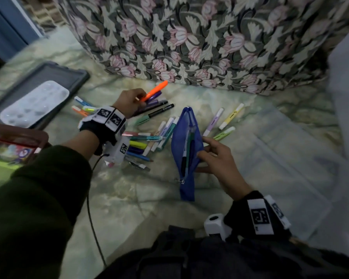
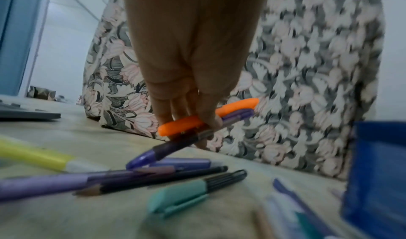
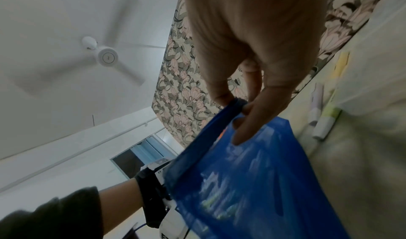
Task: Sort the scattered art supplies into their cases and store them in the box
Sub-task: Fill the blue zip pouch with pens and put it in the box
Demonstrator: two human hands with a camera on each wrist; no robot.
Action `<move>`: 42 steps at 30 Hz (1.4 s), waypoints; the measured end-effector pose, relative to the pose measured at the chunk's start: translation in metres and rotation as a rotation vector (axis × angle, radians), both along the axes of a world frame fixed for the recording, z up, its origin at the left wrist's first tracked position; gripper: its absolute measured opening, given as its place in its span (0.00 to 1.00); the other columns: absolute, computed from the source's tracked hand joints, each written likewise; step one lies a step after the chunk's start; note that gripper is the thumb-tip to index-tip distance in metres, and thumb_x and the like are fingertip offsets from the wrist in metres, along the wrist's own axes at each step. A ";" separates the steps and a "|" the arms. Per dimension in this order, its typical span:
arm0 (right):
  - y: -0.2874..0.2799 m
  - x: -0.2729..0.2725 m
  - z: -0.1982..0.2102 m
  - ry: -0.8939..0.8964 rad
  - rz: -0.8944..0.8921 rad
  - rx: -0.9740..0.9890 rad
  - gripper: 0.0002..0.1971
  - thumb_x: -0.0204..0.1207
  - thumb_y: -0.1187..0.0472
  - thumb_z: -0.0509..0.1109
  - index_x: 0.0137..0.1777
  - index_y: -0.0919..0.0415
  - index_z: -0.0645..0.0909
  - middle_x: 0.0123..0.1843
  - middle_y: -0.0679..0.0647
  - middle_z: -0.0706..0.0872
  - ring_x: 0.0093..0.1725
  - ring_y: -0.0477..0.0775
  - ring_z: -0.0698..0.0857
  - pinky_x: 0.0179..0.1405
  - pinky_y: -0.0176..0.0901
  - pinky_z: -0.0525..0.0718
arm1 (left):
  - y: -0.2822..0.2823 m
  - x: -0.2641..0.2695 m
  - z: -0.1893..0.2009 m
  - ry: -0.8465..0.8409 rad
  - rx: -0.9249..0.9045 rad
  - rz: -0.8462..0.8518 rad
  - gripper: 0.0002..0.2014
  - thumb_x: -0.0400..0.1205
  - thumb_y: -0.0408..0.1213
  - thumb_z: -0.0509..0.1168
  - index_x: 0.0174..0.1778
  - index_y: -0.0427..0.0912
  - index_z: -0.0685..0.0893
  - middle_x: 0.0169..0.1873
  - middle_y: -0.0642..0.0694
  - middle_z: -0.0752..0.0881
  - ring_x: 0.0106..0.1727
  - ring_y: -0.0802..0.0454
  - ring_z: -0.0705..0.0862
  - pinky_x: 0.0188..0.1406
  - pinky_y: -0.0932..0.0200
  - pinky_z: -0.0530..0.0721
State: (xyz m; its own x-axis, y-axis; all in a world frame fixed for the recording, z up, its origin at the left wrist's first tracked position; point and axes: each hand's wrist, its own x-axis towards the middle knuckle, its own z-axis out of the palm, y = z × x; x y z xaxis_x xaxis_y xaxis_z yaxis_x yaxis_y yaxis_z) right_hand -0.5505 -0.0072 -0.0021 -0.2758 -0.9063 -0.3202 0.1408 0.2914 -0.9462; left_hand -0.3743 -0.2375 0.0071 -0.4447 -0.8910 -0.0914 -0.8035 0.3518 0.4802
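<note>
My left hand [image 1: 131, 100] grips an orange highlighter [image 1: 154, 90] and a purple marker [image 1: 155, 97] together, a little above the bed; the same orange highlighter [image 2: 206, 116] and purple marker [image 2: 175, 147] show under my fingers in the left wrist view. My right hand [image 1: 214, 156] pinches the rim of an open blue mesh pouch [image 1: 186, 150], holding it upright with a few pens inside. In the right wrist view my fingers [image 3: 246, 126] curl over the blue pouch [image 3: 252, 173] edge. Several pens and highlighters [image 1: 159, 135] lie scattered between the hands.
A grey tray [image 1: 73, 77] with a white paint palette [image 1: 34, 103] lies at the left. A red-rimmed case [image 1: 18, 135] sits at the far left. A floral cushion [image 1: 189, 37] stands behind the pens. More pastel highlighters [image 1: 230, 117] lie right of the pouch.
</note>
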 end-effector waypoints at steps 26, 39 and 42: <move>0.050 0.020 -0.002 0.008 -0.017 0.024 0.18 0.77 0.75 0.60 0.61 0.55 0.76 0.35 0.54 0.82 0.29 0.45 0.86 0.23 0.37 0.85 | 0.208 -0.038 0.026 0.226 0.251 0.070 0.23 0.80 0.34 0.66 0.67 0.34 0.66 0.53 0.32 0.84 0.54 0.36 0.84 0.53 0.46 0.83; 0.051 0.005 -0.003 0.050 0.001 0.057 0.17 0.77 0.73 0.62 0.63 0.57 0.77 0.42 0.60 0.80 0.35 0.50 0.84 0.29 0.43 0.88 | 0.203 -0.011 0.023 0.627 0.202 0.070 0.10 0.82 0.21 0.56 0.51 0.30 0.82 0.35 0.44 0.84 0.28 0.62 0.85 0.32 0.69 0.85; 0.050 0.002 -0.004 0.057 0.011 0.062 0.17 0.76 0.73 0.62 0.61 0.56 0.77 0.40 0.59 0.81 0.31 0.47 0.85 0.24 0.38 0.86 | 0.185 0.012 0.007 0.514 0.137 0.100 0.14 0.79 0.17 0.53 0.52 0.28 0.82 0.41 0.38 0.86 0.40 0.44 0.86 0.43 0.59 0.84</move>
State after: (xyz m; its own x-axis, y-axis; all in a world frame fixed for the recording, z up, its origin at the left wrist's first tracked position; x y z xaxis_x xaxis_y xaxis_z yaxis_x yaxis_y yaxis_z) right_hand -0.5489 0.0430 -0.0061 -0.2854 -0.8884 -0.3596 0.0840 0.3505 -0.9328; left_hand -0.3622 -0.0525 0.0146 -0.3763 -0.9265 -0.0031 -0.4796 0.1919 0.8562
